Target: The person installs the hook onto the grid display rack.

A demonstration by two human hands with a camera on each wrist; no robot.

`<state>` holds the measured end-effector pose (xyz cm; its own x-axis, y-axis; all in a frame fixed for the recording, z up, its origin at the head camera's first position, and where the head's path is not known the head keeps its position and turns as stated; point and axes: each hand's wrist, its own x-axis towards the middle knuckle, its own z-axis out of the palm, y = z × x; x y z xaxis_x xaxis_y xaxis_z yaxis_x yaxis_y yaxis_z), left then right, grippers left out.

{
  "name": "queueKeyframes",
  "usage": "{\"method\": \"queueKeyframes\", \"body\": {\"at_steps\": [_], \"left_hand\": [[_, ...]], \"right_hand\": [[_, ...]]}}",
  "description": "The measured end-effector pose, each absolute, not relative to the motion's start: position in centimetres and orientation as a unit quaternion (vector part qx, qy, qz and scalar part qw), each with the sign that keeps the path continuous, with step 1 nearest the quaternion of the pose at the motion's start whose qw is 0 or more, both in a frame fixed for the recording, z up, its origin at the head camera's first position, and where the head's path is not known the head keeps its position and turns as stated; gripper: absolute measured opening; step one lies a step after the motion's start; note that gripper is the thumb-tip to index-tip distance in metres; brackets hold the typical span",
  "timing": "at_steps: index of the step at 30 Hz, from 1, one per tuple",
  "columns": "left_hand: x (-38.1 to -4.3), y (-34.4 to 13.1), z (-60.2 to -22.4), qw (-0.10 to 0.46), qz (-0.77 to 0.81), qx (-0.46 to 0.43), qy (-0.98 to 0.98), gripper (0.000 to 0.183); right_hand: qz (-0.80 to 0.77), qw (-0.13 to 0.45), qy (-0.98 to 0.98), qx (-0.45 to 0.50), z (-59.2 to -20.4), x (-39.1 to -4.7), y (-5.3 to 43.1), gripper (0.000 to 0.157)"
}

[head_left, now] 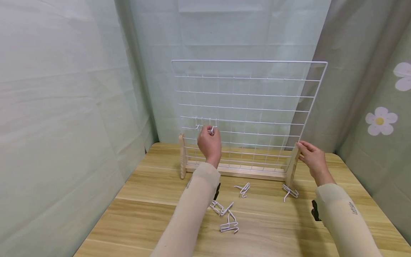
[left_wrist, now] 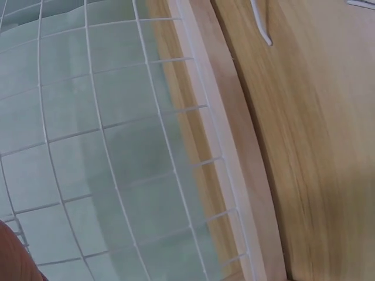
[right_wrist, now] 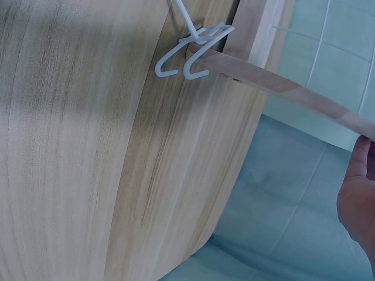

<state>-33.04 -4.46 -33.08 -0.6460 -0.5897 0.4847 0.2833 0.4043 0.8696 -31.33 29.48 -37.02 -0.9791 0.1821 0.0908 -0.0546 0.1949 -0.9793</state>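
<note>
A white wire grid panel (head_left: 247,94) stands upright in a wooden base (head_left: 237,172) on the table. My left hand (head_left: 210,142) pinches a white wire hook (head_left: 212,130) against the left part of the grid, and the fingers hide most of it. Just left of those fingers, another wire hook (head_left: 197,125) hangs from a grid wire. In the left wrist view only an edge of the left hand (left_wrist: 16,254) shows. My right hand (head_left: 313,159) grips the top of the right wooden upright (head_left: 291,166) between thumb and fingers, beside the panel's edge; in the right wrist view the thumb (right_wrist: 356,170) touches this upright.
Several loose white wire hooks lie on the wood-grain table (head_left: 154,192): one hook (head_left: 244,190) in front of the base, one hook (head_left: 290,191) by the right upright's foot, and a cluster of hooks (head_left: 228,225) beside the left forearm. Pale curtains (head_left: 64,107) surround the table.
</note>
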Motion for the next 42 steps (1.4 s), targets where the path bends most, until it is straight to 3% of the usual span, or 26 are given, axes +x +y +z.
{"method": "queueKeyframes", "body": {"at_steps": [18,42], "left_hand": [[-32.7,-6.2,-35.5,0.379,-0.487,0.124,-0.778,0.01],[-31.6,-10.1,-39.5,0.263,-0.501,0.073,-0.821,0.008]], "right_hand": [[0.625,0.087,-0.774,-0.054,-36.7,-30.9,29.0,0.066],[0.631,0.087,-0.77,-0.048,-36.5,-30.6,29.1,0.061]]}}
